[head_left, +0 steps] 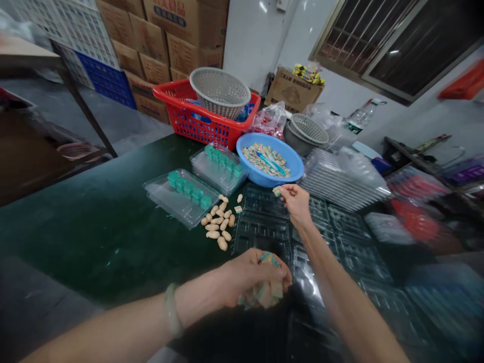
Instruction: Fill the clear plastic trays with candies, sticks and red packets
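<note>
My left hand is closed around several small teal-and-orange packets, low over the table and partly blurred. Between the fingertips of my right hand is one small packet of the same colours, held above the clear plastic trays. These compartmented trays lie in rows on the dark green table. Another packet rests beside a loose group of peanuts in shells. Behind my right hand stands a blue basin holding many such packets and a blue-and-white pen-like item.
Two clear boxes with teal pieces sit left of the peanuts. A red basket with a grey colander stands behind. Stacked clear trays are at right, and cardboard boxes at the back left.
</note>
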A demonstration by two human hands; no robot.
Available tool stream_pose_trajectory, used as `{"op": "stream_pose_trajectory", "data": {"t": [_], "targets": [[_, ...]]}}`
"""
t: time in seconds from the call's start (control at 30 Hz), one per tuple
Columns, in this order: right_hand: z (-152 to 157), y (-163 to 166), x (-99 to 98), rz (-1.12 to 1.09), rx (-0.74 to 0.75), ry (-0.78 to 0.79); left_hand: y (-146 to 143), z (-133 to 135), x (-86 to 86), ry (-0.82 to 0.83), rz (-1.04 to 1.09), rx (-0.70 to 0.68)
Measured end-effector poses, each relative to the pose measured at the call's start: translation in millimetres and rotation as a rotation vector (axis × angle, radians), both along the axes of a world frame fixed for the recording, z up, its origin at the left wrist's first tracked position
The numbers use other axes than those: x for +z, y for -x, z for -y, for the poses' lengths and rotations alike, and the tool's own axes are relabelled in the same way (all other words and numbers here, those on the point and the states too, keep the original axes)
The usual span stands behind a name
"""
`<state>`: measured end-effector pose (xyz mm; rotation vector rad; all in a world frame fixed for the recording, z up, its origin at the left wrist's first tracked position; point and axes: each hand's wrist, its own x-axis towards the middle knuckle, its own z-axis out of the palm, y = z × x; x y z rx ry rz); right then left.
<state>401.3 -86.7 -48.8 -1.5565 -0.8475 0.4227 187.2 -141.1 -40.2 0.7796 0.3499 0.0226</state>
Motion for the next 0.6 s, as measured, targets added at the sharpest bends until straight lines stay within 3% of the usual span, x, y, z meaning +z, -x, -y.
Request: {"op": "stream_pose_trajectory", "data": {"t": [0.17,0.3,0.47,0.6], "targets": [[38,-26,16.4,-0.033,-0.111,0.029,5,10,1.8,-0.008,0.031,-0.268],[53,-27,17.8,-0.075,-0.075,0.048,6,13,1.3,-0.022,0.014,-0.334],[43,-6,6.6,-0.019,0.065,0.064,5,13,-1.1,-0.065,0.019,-0.347],[16,17,-5.4,0.221,0.275,0.112,5,14,-2.0,-0.096,0.028,-0.336]]}}
